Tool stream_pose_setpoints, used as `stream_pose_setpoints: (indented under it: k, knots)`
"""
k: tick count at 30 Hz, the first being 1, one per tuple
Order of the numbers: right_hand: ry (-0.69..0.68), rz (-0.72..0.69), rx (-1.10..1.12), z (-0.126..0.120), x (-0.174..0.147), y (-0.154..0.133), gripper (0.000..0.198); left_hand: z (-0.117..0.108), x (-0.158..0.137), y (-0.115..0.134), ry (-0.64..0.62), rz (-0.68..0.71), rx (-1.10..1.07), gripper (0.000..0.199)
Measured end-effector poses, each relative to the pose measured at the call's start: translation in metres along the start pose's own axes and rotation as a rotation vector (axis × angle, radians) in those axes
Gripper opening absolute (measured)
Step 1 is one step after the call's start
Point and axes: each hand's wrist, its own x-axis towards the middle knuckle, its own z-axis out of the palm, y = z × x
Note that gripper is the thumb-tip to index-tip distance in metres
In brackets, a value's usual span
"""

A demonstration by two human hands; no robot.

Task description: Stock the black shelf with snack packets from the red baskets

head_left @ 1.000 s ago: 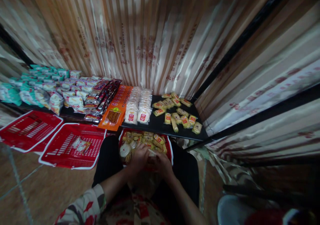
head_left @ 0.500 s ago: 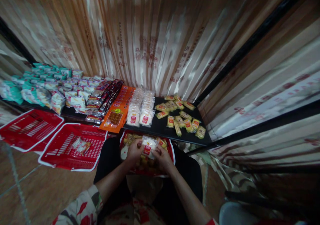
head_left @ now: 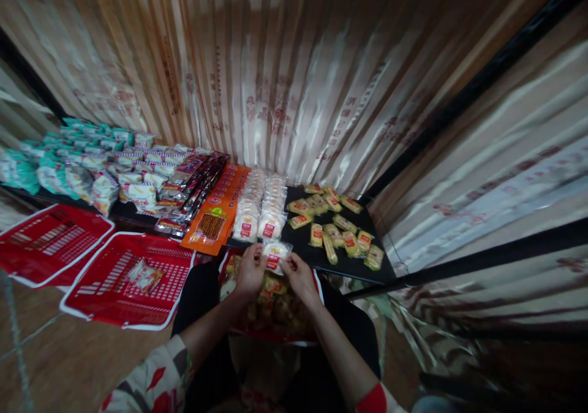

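Observation:
Between my two hands is a clear packet of white rice crackers [head_left: 276, 257] with a red label. My left hand [head_left: 250, 272] pinches its left edge, and my right hand [head_left: 298, 277] grips its right edge. The packet is at the front edge of the black shelf [head_left: 305, 255], just before two rows of like rice cracker packets [head_left: 270, 222]. Under my hands, between my knees, a red basket [head_left: 318, 290] holds many yellow-wrapped snacks [head_left: 271, 299]. More yellow snack packets [head_left: 342, 235] lie loose on the shelf's right part.
Orange snack bags [head_left: 209, 223], dark shiny packets [head_left: 184, 186], white bags [head_left: 138, 186] and teal bags [head_left: 57, 171] line the shelf leftward. Two red baskets [head_left: 179, 260] stand on the floor at left, one holding a packet [head_left: 143, 275]. A black frame bar [head_left: 459, 250] crosses at right before the curtain [head_left: 285, 64].
Both hands have moved forward with the rice cracker packet, from over the basket to the shelf's front edge. The camera view has shifted slightly.

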Motion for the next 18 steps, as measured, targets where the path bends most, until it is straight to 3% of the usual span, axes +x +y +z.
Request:
stream_pose_setpoints:
  k: [8, 13, 18]
  knots:
    - [0.056, -0.036, 0.0, 0.008, 0.04, -0.025, 0.028, 0.004, 0.016, 0.004, 0.048, 0.105, 0.1, 0.047]
    - [0.102, -0.037, -0.104, 0.011, 0.05, -0.022, 0.029, 0.004, 0.021, -0.011, 0.083, 0.255, 0.268, 0.045]
    - [0.157, -0.035, -0.235, 0.015, 0.056, -0.014, 0.031, 0.001, 0.022, -0.018, 0.064, 0.264, 0.384, 0.045]
